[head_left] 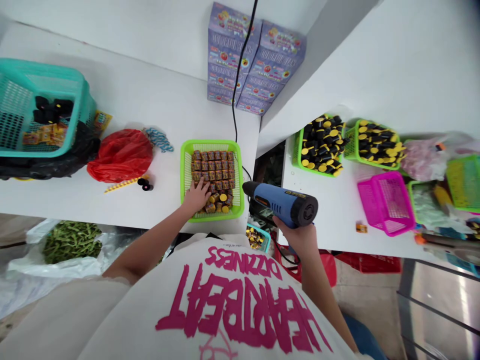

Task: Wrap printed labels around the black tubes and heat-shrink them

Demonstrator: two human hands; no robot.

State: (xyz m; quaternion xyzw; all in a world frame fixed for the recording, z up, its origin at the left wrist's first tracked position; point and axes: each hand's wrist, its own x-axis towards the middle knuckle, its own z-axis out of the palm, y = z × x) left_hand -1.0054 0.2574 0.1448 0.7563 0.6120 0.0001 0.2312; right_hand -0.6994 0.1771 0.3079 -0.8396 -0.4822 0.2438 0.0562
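My left hand lies with its fingers apart on small brown wrapped pieces in a lime-green basket. Most of these pieces stand in neat rows; those at the near end, some with yellow tops, lie loose. Around the handle of a blue heat gun my right hand is closed. The gun's black nozzle points left, at the basket's right edge. Its handle is mostly hidden by the gun body and my fingers.
Stacked purple boxes stand at the back, with a black cable hanging before them. A red bag and teal basket are left. On the right table are baskets of black-and-yellow pieces and a pink basket.
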